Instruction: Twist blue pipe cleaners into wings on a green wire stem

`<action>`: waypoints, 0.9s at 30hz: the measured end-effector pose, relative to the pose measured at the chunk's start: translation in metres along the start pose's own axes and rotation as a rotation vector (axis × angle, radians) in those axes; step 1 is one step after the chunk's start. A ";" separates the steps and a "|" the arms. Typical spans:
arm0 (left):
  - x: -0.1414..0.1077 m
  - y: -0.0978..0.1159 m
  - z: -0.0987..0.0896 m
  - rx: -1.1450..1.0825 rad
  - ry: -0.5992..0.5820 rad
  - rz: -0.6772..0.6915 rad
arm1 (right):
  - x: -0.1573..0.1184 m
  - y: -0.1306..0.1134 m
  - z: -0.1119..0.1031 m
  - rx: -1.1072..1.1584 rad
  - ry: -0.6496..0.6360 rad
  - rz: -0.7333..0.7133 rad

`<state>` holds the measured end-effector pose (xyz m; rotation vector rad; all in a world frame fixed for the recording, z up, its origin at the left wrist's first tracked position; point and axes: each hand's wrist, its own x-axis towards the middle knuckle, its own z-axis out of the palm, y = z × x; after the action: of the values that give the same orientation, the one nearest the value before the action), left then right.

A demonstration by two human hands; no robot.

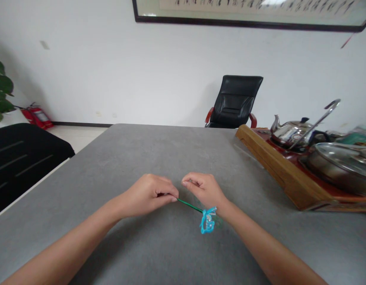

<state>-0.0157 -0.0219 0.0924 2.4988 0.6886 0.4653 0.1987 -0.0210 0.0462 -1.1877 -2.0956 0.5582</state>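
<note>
Green wire stem [189, 205] pinched in left hand [146, 196], fingers clamped together on its end, which is hidden inside them. Right hand [204, 190] just beside it, fingertips together, can't tell if they touch the wire. Blue pipe-cleaner flower [208, 220] on stem's other end, by right wrist, above grey table [105, 158]. Right side: wooden tea tray [282, 174], steel kettle [289, 132], glass-lidded pot [338, 166], pot cut off by frame edge. Far wall: framed calligraphy [248, 10], cut off at top, unreadable. Far left: red fire extinguisher [37, 117], label too small to read.
</note>
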 end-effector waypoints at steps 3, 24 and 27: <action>0.000 -0.001 0.003 0.101 -0.020 0.006 | 0.000 0.001 -0.002 0.001 -0.007 0.014; -0.007 -0.025 0.056 0.018 0.559 -0.374 | -0.037 -0.028 0.020 -0.465 -0.059 -0.076; -0.010 -0.029 0.063 -0.020 0.592 -0.339 | -0.038 -0.016 0.027 -0.408 -0.071 -0.036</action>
<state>-0.0067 -0.0293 0.0235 2.1552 1.2914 1.0853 0.1840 -0.0636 0.0253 -1.3624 -2.3592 0.1584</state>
